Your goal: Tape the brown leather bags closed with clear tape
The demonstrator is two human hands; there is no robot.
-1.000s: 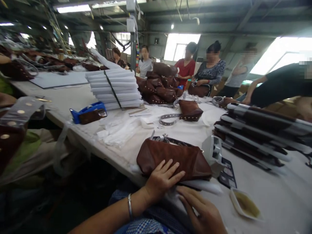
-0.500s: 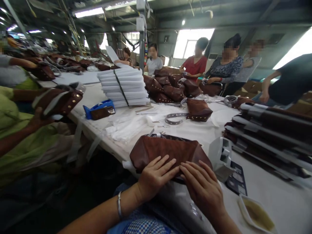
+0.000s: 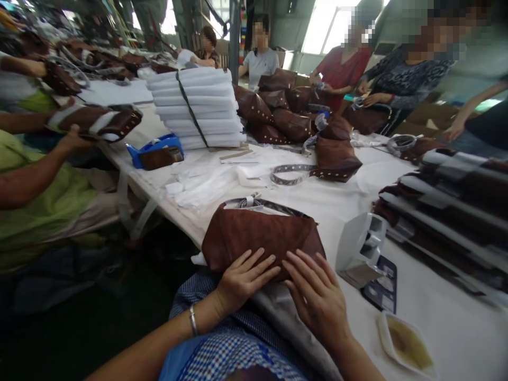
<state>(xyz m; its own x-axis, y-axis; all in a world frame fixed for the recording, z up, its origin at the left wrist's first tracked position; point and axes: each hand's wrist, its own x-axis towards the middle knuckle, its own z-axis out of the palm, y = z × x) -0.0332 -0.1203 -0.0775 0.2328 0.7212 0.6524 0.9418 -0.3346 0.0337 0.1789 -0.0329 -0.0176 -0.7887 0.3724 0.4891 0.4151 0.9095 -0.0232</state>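
A brown leather handbag (image 3: 257, 230) lies at the table's near edge, in front of my body. Its strap is bundled in a wrap along the far side. My left hand (image 3: 244, 280) rests on the bag's near face with fingers stretched out. Beside it, my right hand (image 3: 317, 291) lies flat on the same face, its fingers extended too. Neither hand grips the bag; both press or rest on the leather. Under my right hand, clear plastic or grey material (image 3: 273, 312) hangs over my lap.
Right of the bag stand a grey tape dispenser (image 3: 361, 248), a dark phone-like tray (image 3: 381, 286) and a shallow dish (image 3: 407, 341). Wrapped brown pieces (image 3: 440, 217) are stacked beyond. White foam sheets (image 3: 194, 108), a blue dispenser (image 3: 156, 151) and more bags (image 3: 278, 119) lie farther off. Co-workers surround the table.
My view has tilted down and shifted. The bag's top has tipped slightly so more of its strap shows; my hands stay flat on it. A co-worker at left has turned a bag more level.
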